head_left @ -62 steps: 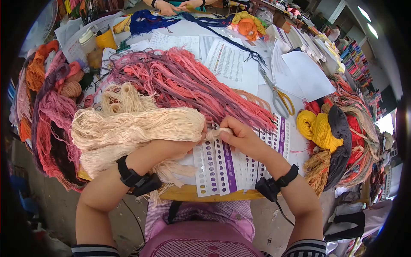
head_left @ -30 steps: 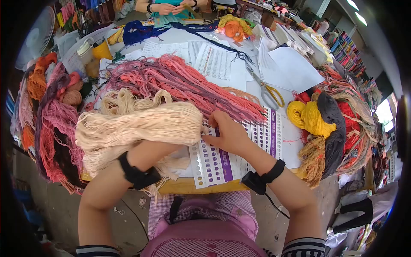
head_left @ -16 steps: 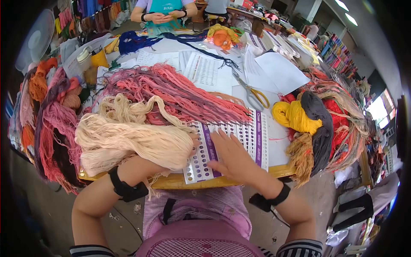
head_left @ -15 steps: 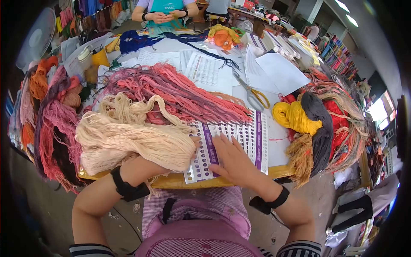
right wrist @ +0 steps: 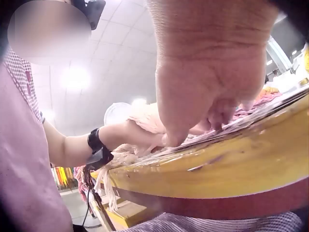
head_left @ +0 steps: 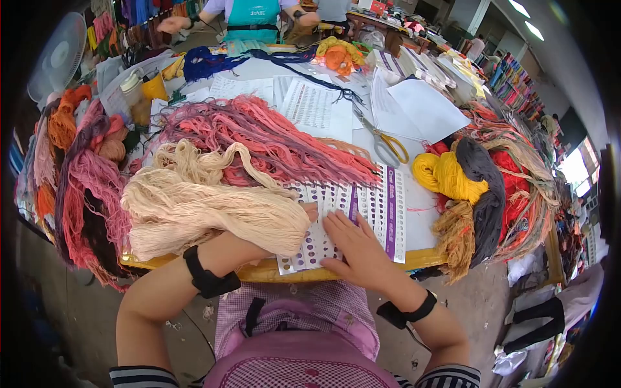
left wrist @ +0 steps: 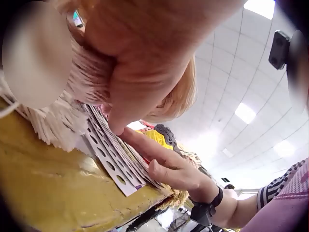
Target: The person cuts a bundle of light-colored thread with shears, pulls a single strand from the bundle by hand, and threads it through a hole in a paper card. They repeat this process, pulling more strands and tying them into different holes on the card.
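A thick hank of cream yarn (head_left: 213, 210) lies across my left forearm and covers most of my left hand (head_left: 312, 211) in the head view. In the left wrist view, that hand (left wrist: 145, 63) curls its thumb and fingers round the cream strands. Its fingertips sit at the hole-punched cards (head_left: 303, 249), which carry purple printed strips and rows of round holes. My right hand (head_left: 357, 251) rests flat on these cards, fingers stretched toward the back and thumb out to the left. Loose cream strands (left wrist: 55, 123) hang beside the card edges in the left wrist view.
Pink and purple yarn (head_left: 259, 139) spreads behind the cards. Scissors (head_left: 388, 150) and paper sheets (head_left: 427, 110) lie at the back right. Yellow yarn (head_left: 446, 176) and dark grey yarn (head_left: 482, 181) are at right. The yellow table edge (head_left: 259, 274) runs in front. Another person (head_left: 252, 22) stands opposite.
My right hand has left the end of the cream hank, where it pinched, and come down flat on the cards. A purple strip shows farther right. The person opposite has spread their hands.
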Available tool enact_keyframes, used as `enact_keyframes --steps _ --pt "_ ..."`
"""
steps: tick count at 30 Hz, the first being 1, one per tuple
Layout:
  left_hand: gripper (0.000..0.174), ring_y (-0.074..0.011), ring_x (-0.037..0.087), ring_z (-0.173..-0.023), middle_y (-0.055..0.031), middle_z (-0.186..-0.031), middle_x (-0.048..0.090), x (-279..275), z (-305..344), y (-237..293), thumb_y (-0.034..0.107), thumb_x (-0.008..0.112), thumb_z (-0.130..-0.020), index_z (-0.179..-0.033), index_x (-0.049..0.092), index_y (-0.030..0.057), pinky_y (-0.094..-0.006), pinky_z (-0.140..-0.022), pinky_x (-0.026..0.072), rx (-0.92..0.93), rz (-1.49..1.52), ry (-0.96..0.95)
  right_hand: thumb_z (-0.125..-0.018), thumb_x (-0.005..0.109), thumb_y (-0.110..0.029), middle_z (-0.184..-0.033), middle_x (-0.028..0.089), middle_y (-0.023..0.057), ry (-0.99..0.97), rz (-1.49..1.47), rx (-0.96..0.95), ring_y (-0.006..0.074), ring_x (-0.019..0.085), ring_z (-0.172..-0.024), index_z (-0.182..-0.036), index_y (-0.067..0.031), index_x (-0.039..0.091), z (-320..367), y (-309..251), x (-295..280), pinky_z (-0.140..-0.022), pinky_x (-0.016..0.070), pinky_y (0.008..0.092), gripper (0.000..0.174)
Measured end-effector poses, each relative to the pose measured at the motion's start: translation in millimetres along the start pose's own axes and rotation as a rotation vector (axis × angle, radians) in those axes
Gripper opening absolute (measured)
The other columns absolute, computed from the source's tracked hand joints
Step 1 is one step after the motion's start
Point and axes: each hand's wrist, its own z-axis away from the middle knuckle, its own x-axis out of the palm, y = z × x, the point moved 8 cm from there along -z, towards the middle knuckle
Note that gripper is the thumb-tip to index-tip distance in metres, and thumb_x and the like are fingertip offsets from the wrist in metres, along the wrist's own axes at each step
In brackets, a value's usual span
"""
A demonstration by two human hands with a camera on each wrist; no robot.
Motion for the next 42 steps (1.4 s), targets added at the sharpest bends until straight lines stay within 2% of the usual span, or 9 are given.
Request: enact_keyframes --steps 9,12,14,16,20,22,25,28,42 --pt "0.05 -0.0243 0.043 -0.129 -0.0116 -0.145 0.041 -22.3 -6.9 -6.8 0.025 0.049 -0.094 -0.141 0.041 0.0102 -0.035 -0.109 0.0315 -0.13 0.156 -0.138 -0.084 0.066 -0.029 -0.138 0.047 0.0157 0.017 0.078 -0.033 0.0303 0.041 -0.132 -0.132 -0.0099 0.05 13.7 12.6 -29.5 -0.11 0.0273 0.0474 0.054" --pt "0.047 -0.0246 0.047 -0.125 -0.013 -0.139 0.048 -75.1 28.3 -47.4 0.034 0.042 -0.099 -0.137 0.044 0.0064 -0.0352 -0.108 0.0325 -0.784 1.16 0.29 -0.084 0.068 -0.013 -0.101 0.065 0.0103 0.332 -0.335 0.027 0.0246 0.062 -0.095 -0.106 -0.003 0.064 -7.1 12.4 -65.5 -0.083 0.0493 0.034 0.024" --pt "0.058 -0.0227 0.048 -0.124 -0.0134 -0.137 0.049 -111.1 43.7 -59.9 0.046 0.035 -0.1 -0.136 0.043 0.0012 -0.0348 -0.107 0.0337 -0.414 1.703 0.813 -0.087 0.066 -0.013 -0.102 0.065 0.008 0.274 -0.625 0.129 0.0189 0.061 -0.095 -0.105 -0.0026 0.064 -29.8 8.2 -64.3 -0.084 0.0482 0.0318 0.021" --pt "0.063 -0.0217 0.047 -0.125 -0.0131 -0.138 0.048 -111.0 40.2 -36.7 0.049 0.032 -0.1 -0.137 0.042 -0.0008 -0.034 -0.108 0.0333 -0.432 1.659 0.757 -0.093 0.06 -0.015 -0.101 0.064 0.0014 0.178 -1.066 0.22 0.0068 0.056 -0.096 -0.103 -0.0008 0.064 -54.8 -5.7 -52.5 -0.083 0.0453 0.0251 0.018" --pt "0.07 -0.0187 0.044 -0.128 -0.0115 -0.14 0.045 -92.2 32.7 -5.0 0.055 0.026 -0.099 -0.139 0.039 -0.0017 -0.0316 -0.107 0.0333 -0.418 1.664 0.553 -0.093 0.06 -0.014 -0.103 0.063 0.0002 0.006 -1.46 0.117 0.0068 0.054 -0.093 -0.098 -0.0022 0.064 -91.0 -59.7 -35.5 -0.086 0.0409 0.0241 0.013" --pt "0.072 -0.0183 0.043 -0.128 -0.0108 -0.14 0.044 -92.9 32.8 -1.2 0.056 0.024 -0.099 -0.139 0.038 -0.0016 -0.0318 -0.107 0.0331 -0.409 1.751 0.458 -0.092 0.06 -0.013 -0.102 0.062 -0.0002 0.059 -1.465 0.074 0.0067 0.054 -0.093 -0.097 -0.0011 0.064 -96.1 -61.3 -34.1 -0.086 0.0413 0.024 0.013" --pt "0.046 -0.0133 0.06 -0.102 -0.0072 -0.113 0.063 -97.9 50.9 -16.2 0.031 0.059 -0.094 -0.126 0.055 -0.0017 -0.0274 -0.086 0.049 -0.561 1.681 0.449 -0.092 0.06 -0.011 -0.097 0.062 -0.001 0.147 -1.459 0.04 0.0071 0.055 -0.089 -0.097 -0.0007 0.064 -96.6 -58.2 -40.8 -0.085 0.0424 0.0241 0.012" --pt "0.031 -0.0125 0.064 -0.088 -0.0063 -0.1 0.067 -87.7 60.5 -35.5 0.017 0.065 -0.089 -0.114 0.064 -0.0022 -0.0254 -0.078 0.0516 -0.652 1.5 0.514 -0.093 0.058 -0.009 -0.092 0.064 -0.0007 0.078 -1.376 0.14 0.0073 0.056 -0.086 -0.096 -0.0004 0.065 -90.4 -46.9 -28.6 -0.082 0.0432 0.024 0.012" --pt "0.03 -0.011 0.062 -0.092 -0.0066 -0.104 0.067 -81.9 48.0 -31.1 0.015 0.065 -0.089 -0.114 0.064 -0.002 -0.0249 -0.081 0.0499 -0.63 1.69 0.587 -0.095 0.057 -0.015 -0.091 0.067 0.0042 0.189 -1.401 0.078 0.0103 0.062 -0.085 -0.099 0.0004 0.063 -97.6 -42.2 -24.6 -0.083 0.0461 0.0256 0.017"
